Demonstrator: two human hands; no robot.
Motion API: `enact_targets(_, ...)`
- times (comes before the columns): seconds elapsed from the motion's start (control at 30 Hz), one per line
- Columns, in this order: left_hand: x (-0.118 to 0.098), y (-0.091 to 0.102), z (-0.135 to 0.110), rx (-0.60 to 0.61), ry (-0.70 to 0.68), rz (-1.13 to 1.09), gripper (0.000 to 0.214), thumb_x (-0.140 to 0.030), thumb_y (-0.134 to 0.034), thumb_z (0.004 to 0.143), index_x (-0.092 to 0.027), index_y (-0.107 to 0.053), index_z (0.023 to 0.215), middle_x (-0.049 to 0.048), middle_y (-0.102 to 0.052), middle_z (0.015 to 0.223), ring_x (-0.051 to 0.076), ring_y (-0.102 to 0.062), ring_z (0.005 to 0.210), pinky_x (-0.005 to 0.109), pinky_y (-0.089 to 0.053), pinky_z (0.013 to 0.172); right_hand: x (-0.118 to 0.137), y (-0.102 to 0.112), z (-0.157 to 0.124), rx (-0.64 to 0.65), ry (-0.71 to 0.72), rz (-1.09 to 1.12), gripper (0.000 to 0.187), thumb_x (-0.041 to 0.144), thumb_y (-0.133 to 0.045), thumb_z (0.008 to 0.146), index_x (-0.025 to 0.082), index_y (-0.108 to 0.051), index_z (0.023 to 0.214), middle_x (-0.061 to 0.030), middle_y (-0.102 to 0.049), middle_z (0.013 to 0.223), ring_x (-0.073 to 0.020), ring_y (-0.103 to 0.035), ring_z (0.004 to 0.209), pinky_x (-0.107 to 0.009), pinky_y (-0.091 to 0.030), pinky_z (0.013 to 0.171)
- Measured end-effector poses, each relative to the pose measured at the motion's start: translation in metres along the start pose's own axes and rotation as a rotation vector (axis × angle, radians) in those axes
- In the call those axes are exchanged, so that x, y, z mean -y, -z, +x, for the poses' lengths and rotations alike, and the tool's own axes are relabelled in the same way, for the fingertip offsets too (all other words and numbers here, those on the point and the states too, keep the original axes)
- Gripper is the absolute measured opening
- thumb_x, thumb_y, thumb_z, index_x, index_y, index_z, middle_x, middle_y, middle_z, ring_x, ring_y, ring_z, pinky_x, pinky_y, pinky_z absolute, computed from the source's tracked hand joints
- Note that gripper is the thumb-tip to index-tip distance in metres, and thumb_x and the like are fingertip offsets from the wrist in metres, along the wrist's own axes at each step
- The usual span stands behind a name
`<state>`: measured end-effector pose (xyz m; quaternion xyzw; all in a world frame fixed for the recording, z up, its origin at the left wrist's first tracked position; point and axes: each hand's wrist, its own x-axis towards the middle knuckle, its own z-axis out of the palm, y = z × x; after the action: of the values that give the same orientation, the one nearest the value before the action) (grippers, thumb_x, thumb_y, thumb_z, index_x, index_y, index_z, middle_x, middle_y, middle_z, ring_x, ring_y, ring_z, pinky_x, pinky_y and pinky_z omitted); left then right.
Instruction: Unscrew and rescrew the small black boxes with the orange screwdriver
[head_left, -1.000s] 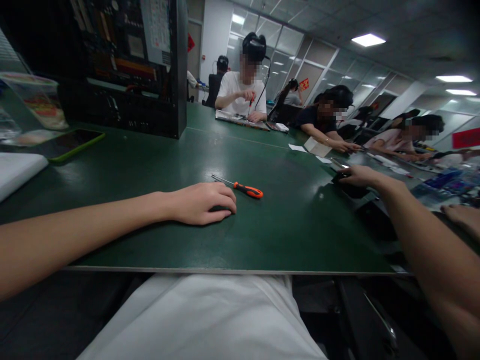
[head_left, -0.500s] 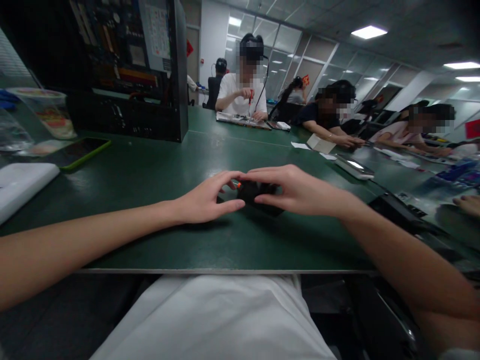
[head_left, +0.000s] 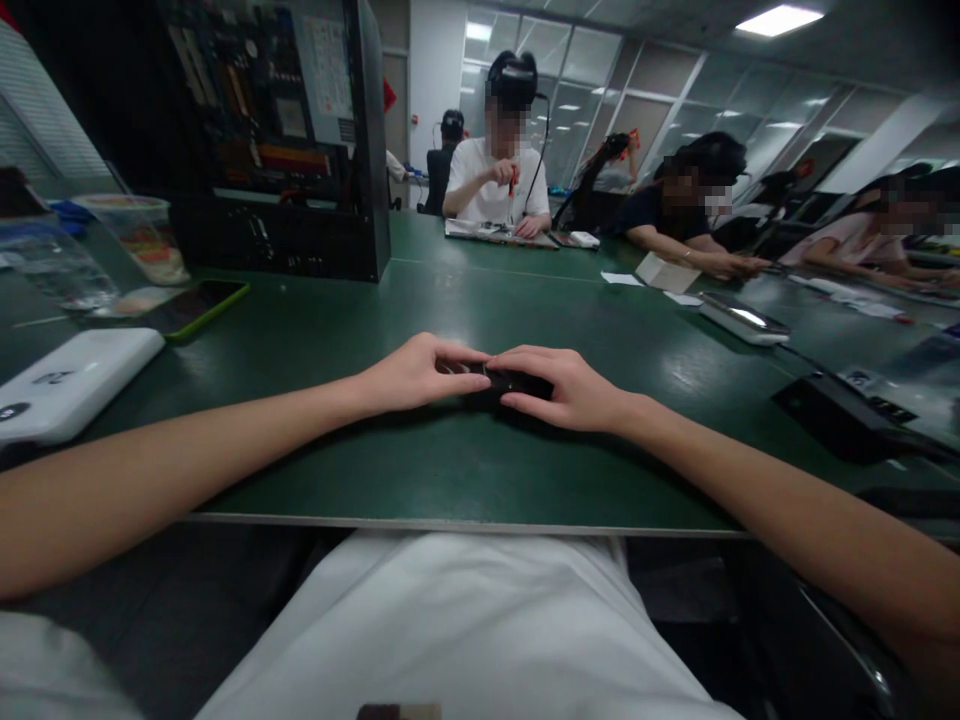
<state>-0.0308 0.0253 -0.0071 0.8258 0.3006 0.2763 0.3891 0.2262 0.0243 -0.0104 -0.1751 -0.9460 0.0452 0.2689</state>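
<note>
A small black object lies low over the green table in front of me, largely covered by my fingers, so its kind cannot be made out. My left hand has its thumb and fingertips closed on the left end. From the other side, my right hand holds it between thumb and fingers. The fingertips of both hands meet along its top edge.
To the left are a white power bank, a green-edged phone, a plastic cup and a large black case. A black box with a cable and a white device lie right. Several people sit beyond.
The view has shifted, so the surroundings sit differently. The black object appears flatter and lower between my hands, and its orange spot no longer shows. Both hands stay around it.
</note>
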Motion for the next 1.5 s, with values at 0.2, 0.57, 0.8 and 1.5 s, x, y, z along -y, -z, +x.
enact_targets(0.2,-0.006,0.001,-0.003,0.025,0.050,0.070,0.051,-0.044,-0.068,0.090,-0.016,-0.069,0.132,0.0071,-0.078,0.115,0.023,-0.071,0.093,0.030,-0.055,0.079,-0.004,-0.002,-0.003,0.016,0.025,0.009,0.040,0.031,-0.061,0.095,0.019,-0.059,0.133,-0.0124,-0.067,0.129,-0.0207,-0.066,0.115,-0.032,-0.053,0.098)
enact_targets(0.57,-0.008,-0.003,-0.002,-0.022,0.006,0.135,0.046,-0.037,-0.066,0.092,-0.014,-0.068,0.131,0.0097,-0.076,0.116,0.021,-0.070,0.095,0.031,-0.054,0.084,-0.012,0.023,-0.003,-0.007,-0.050,-0.087,0.023,0.034,-0.057,0.096,0.017,-0.057,0.080,-0.0015,-0.056,0.071,-0.0108,-0.051,0.062,-0.024,-0.040,0.060)
enact_targets(0.8,-0.007,-0.005,-0.003,-0.030,-0.013,0.167,0.043,-0.036,-0.062,0.094,-0.014,-0.066,0.130,0.0090,-0.074,0.112,0.021,-0.068,0.097,0.031,-0.053,0.085,-0.013,0.020,0.000,0.053,-0.046,0.010,0.029,0.036,-0.056,0.098,0.016,-0.056,0.077,0.0010,-0.053,0.068,-0.0083,-0.048,0.060,-0.021,-0.036,0.059)
enact_targets(1.5,-0.007,-0.008,-0.001,-0.029,-0.055,0.242,0.060,-0.039,-0.076,0.084,-0.018,-0.057,0.137,0.0099,-0.070,0.127,0.024,-0.067,0.113,0.036,-0.051,0.101,-0.024,0.047,-0.010,0.115,0.024,-0.167,0.027,0.039,-0.052,0.100,0.016,-0.063,0.093,-0.0038,-0.063,0.076,-0.0109,-0.055,0.064,-0.023,-0.037,0.060)
